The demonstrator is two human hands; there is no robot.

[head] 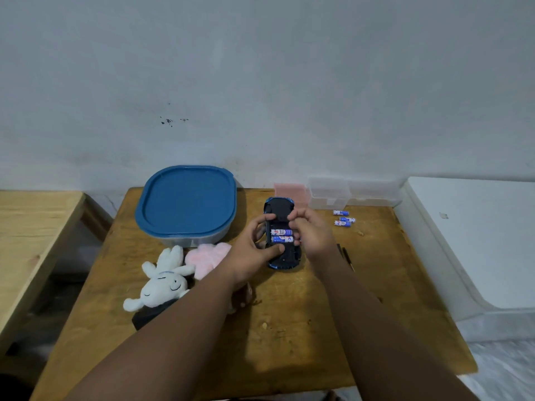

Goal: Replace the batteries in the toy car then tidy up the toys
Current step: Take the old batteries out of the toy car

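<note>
the wooden tabletop (pixel 289 328) is carrying everything. beyond the left hand a grey tub with a blue lid (pixel 186 201) is sitting closed. nearer than that hand, on its outer side, a white plush rabbit (pixel 162 282) is lying beside a pink plush toy (pixel 207 257), the two touching. between the two hands the toy car (pixel 282 234) is lying upside down, its long axis running away from the person, and two batteries (pixel 281 235) are showing crosswise in its open bay. the left hand (pixel 254 253) is wrapping the car's left side, thumb pressing on the underside. the right hand (pixel 311 233) is curling its fingers onto the bay; whether it is pinching anything i cannot tell. beyond the right hand, to its outer side, three loose batteries (pixel 344 219) are lying near a clear plastic box (pixel 328 192).
</note>
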